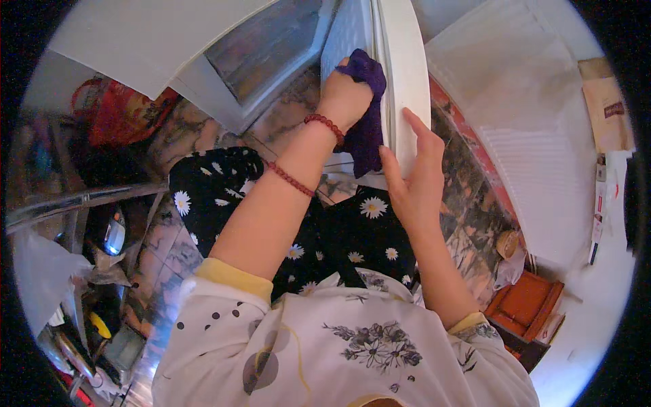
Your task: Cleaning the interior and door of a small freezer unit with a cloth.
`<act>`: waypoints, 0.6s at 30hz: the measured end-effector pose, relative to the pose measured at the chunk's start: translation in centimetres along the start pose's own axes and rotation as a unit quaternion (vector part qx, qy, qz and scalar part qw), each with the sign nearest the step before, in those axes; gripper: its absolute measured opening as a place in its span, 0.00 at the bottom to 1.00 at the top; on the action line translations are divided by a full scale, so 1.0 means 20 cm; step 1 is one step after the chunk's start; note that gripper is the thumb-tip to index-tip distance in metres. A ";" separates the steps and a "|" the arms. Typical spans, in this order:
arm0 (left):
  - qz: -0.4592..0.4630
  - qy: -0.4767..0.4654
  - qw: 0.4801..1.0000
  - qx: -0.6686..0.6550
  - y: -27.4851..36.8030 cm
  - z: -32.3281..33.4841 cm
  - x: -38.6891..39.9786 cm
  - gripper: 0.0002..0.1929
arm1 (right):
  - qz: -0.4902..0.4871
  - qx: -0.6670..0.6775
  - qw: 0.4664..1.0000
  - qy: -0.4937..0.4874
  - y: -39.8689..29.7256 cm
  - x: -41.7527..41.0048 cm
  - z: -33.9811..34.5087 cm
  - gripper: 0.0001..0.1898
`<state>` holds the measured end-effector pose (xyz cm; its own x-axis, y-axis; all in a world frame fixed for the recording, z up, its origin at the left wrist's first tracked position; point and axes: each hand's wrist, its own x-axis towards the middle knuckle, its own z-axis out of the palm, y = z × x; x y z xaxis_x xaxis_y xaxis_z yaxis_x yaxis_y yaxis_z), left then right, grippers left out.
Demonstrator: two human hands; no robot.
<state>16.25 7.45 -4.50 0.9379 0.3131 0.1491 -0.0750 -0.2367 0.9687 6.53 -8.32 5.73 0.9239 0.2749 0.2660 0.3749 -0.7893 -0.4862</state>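
A dark purple cloth (370,127) is bunched in my left hand (348,99), which presses it against the inner side of a white door (407,61), by the seal along its edge. The door looks like that of a refrigerator or cabinet. Part of the cloth hangs down past my wrist. On the door's outer edge rests my right hand (419,173), thumb and forefinger apart on either side of the rim, steadying or touching it. The left fingertips are mostly hidden by the cloth.
The white appliance or cabinet body (203,81) stands at the upper left, a red bag (127,112) beyond it. A rack with metal items (114,234) is at the left. At the right are a large white panel (529,132) and a reddish-brown wooden box (526,305). The floor is marble-patterned tile.
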 end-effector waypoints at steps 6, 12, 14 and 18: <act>-0.236 -0.090 0.958 -0.135 0.25 -0.06 -0.17 0.19 | -0.006 0.021 1.000 0.004 0.05 -0.01 0.00 0.31; -0.149 -0.131 0.960 -0.197 0.23 -0.04 -0.49 0.16 | -0.036 0.009 0.999 0.009 0.08 0.00 0.01 0.31; -0.130 -0.078 0.965 -0.213 0.28 -0.01 -0.55 0.13 | -0.041 -0.015 0.999 0.005 0.09 0.00 0.01 0.32; -0.021 -0.068 0.989 -0.131 0.22 -0.02 -0.56 0.11 | -0.043 0.027 0.999 -0.010 0.07 0.00 0.00 0.34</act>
<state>5.32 3.39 -1.83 0.9779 0.1860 0.0959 -0.1024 0.0255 0.9944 7.14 -9.42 5.03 0.8893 0.3514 0.2925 0.4558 -0.7318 -0.5066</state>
